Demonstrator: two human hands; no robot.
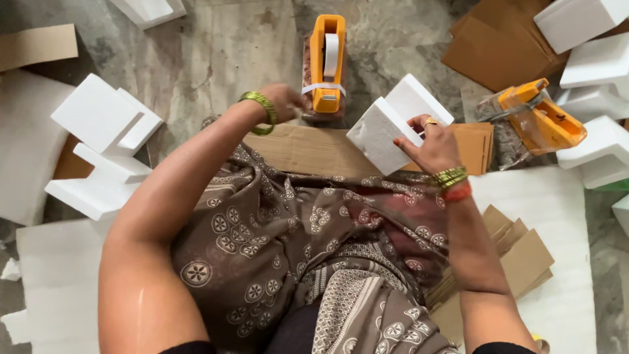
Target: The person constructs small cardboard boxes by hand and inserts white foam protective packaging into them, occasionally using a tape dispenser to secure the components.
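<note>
My right hand (429, 145) grips a white foam corner block (392, 122), holding it tilted above a flat sheet of brown cardboard (301, 149) that lies across my lap. My left hand (283, 100), with a green bangle at the wrist, reaches forward and touches the base of an orange tape dispenser (325, 62) standing on the stone floor. White tape runs over the dispenser's top. Whether the left fingers are closed around it is hidden.
A second orange tape dispenser (540, 121) lies at the right. White foam corner pieces (105, 147) are stacked at the left and more foam blocks (593, 62) at the right. Folded cardboard (498, 46) lies at the top right, and cardboard pieces (521, 255) beside my right arm.
</note>
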